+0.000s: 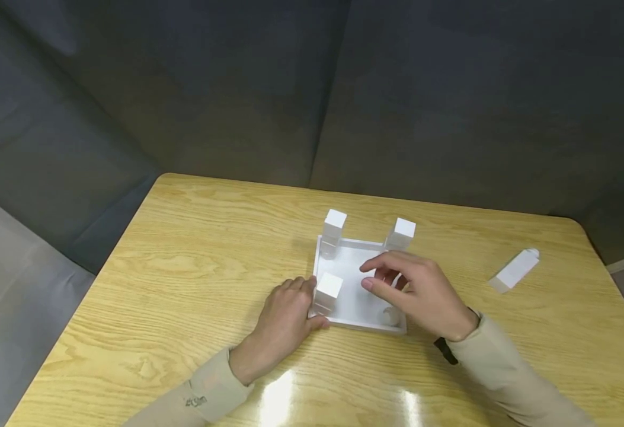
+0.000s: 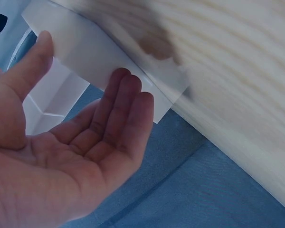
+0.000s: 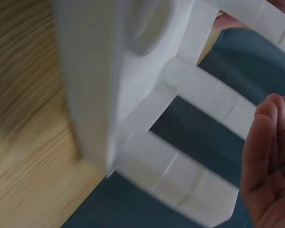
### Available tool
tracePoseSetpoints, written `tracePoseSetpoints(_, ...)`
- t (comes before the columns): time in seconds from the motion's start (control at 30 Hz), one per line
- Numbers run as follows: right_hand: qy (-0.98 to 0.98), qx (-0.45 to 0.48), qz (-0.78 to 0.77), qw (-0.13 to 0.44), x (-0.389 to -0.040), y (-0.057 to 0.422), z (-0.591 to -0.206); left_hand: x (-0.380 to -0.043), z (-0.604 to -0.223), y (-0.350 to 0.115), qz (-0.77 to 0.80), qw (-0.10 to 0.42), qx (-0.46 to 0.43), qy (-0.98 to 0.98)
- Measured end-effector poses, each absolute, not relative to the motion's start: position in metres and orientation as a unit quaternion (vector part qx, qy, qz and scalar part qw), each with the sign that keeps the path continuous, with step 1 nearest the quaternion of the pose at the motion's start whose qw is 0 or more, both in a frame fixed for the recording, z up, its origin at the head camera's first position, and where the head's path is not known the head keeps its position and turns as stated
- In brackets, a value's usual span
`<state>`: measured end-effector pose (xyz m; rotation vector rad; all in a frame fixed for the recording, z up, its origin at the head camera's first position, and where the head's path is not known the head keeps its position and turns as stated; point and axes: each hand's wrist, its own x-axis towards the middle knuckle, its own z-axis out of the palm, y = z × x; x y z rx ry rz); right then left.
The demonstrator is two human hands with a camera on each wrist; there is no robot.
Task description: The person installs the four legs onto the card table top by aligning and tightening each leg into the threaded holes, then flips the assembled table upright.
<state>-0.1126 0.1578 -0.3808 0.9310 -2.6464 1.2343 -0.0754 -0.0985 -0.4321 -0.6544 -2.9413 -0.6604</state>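
Note:
A small white tabletop (image 1: 351, 284) with a raised rim lies underside up on the wooden table. Three square white legs stand at its corners: a far-left leg (image 1: 334, 225), a far-right leg (image 1: 402, 228) and a near-left leg (image 1: 328, 290). A round socket (image 1: 390, 316) shows at the near-right corner. My left hand (image 1: 285, 311) holds the near-left corner, fingers along the left side and thumb at the front edge. Over the right part of the tabletop hovers my right hand (image 1: 424, 290), fingers loosely bent, holding nothing. Its palm side (image 3: 273, 156) appears in the right wrist view.
A loose white leg (image 1: 515, 270) lies on the wooden table (image 1: 194, 237), to the right of my right hand. Dark cloth (image 1: 237, 89) hangs behind the table's far edge.

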Motion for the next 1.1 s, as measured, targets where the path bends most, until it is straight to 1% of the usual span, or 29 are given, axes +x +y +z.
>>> tracePoseSetpoints(0.1,-0.867,0.299,0.397,0.049,-0.113,0.170,-0.382,-0.074,-0.431,-0.099,-0.215,0.029,-0.214,-0.952)
tracePoseSetpoints(0.43,-0.894,0.266,0.356,0.056,-0.112,0.209,-0.386,-0.073,-0.428,-0.100,-0.217,0.023,-0.218,-0.951)
tracePoseSetpoints(1.1,-0.924,0.233,0.296,0.064,-0.107,0.258,-0.391,-0.072,-0.430,-0.099,-0.216,0.041,-0.227,-0.949)
